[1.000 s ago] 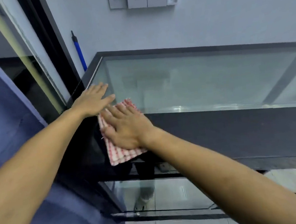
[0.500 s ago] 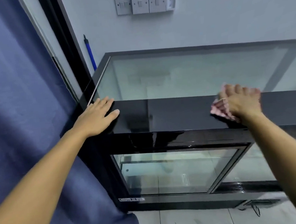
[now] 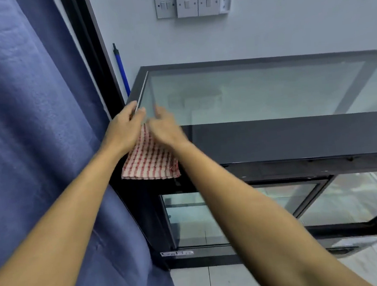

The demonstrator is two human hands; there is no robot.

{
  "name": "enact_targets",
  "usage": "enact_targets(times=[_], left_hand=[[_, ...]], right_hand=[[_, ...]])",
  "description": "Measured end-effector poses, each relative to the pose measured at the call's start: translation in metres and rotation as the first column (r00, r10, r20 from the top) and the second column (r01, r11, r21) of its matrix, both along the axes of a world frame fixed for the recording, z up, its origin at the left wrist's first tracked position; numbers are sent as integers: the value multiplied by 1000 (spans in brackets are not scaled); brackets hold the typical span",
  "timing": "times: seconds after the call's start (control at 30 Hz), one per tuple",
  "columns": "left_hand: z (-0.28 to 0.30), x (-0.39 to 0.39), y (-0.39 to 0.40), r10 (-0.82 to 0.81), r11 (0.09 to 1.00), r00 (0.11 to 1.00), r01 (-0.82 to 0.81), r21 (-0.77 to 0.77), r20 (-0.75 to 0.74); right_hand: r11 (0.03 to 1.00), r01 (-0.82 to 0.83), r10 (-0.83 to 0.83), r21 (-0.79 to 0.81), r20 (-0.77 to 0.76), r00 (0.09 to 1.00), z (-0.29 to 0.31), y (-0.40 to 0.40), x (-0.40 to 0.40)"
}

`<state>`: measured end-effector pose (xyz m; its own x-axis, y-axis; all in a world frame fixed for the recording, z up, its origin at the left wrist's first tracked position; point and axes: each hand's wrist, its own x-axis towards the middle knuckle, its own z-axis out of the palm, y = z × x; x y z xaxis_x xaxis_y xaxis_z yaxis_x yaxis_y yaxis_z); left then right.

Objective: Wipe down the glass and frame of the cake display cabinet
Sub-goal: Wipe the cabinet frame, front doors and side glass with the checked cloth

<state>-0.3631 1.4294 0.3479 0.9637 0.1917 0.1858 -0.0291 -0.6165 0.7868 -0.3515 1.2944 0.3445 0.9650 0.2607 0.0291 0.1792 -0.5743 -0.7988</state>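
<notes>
The right hand, which half a second ago pressed the red-checked cloth against the dark top frame well to the right, has swept back to the cabinet's near-left corner, where it now meets the left hand. The left hand, flat on the frame earlier, has lifted. Both hands now pinch the cloth's upper edge; it hangs folded over the frame's front face, just beside the blue curtain. Motion blur hides the exact finger positions. The glass top of the display cabinet lies just beyond the hands. The pass along the frame appears finished; the person seems to be refolding or regripping the cloth, probably before starting on the glass.
</notes>
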Motion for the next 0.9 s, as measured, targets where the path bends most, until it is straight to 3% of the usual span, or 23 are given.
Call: enact_targets(times=[0.07, 0.13, 0.2, 0.27, 0.4, 0.5, 0.6, 0.73, 0.9], left_hand=[[11, 3, -16, -75, 982, 997, 77, 170, -17], [5, 6, -35, -136, 915, 982, 174, 363, -128], [-21, 6, -46, -112, 804, 965, 228, 549, -237], [-44, -1, -47, -48, 767, 964, 203, 609, -261], [-53, -35, -47, -47, 754, 978, 167, 635, -202], [-64, -69, -32, -33, 732, 997, 67, 678, -63], [-91, -99, -15, 8, 733, 978, -147, 664, 208], [-138, -85, -1, -35, 713, 848, -350, 607, 529], [-177, -47, 14, -81, 704, 662, -492, 513, 746]], right_hand=[[987, 155, -160, 49, 128, 979, 13, -47, -2], [960, 251, -217, -122, 238, 947, 7, -103, -7], [904, 247, -191, -350, 186, 964, -19, -137, -18], [846, 211, -157, -489, 150, 976, -43, -139, -24], [793, 194, -106, -578, 181, 978, -45, -131, -21], [782, 182, -90, -596, 180, 980, -47, -133, -23], [790, 152, -65, -594, 164, 984, -46, -136, -26], [804, 152, -48, -575, 192, 980, -50, -138, -25], [826, 227, -61, -515, 318, 946, -46, -137, -35]])
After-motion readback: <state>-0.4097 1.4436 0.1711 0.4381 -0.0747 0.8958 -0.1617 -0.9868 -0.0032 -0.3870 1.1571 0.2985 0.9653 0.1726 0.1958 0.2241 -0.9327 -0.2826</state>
